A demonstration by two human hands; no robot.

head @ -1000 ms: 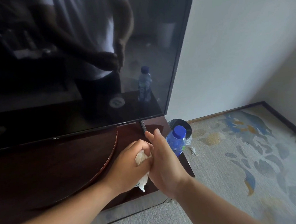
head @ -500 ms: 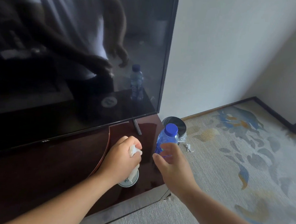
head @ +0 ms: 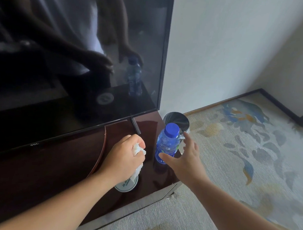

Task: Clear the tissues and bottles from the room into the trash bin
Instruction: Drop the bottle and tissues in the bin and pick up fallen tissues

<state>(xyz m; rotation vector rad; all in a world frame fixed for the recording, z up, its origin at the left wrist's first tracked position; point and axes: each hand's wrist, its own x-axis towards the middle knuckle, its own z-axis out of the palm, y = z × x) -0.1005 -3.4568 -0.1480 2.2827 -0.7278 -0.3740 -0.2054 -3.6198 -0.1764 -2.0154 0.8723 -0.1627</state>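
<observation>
Your right hand [head: 185, 158] has moved from your left hand [head: 124, 157], which clenches the tissue [head: 138, 148], to the bottle [head: 168, 143], fingers spread around it, ready to grasp.

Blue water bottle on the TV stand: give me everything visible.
The water bottle is clear blue-tinted plastic with a blue screw cap, closed, upright near the right edge of the dark glossy stand. Its label is unreadable. The open right hand brackets it, thumb across its base; contact is unclear.
</observation>
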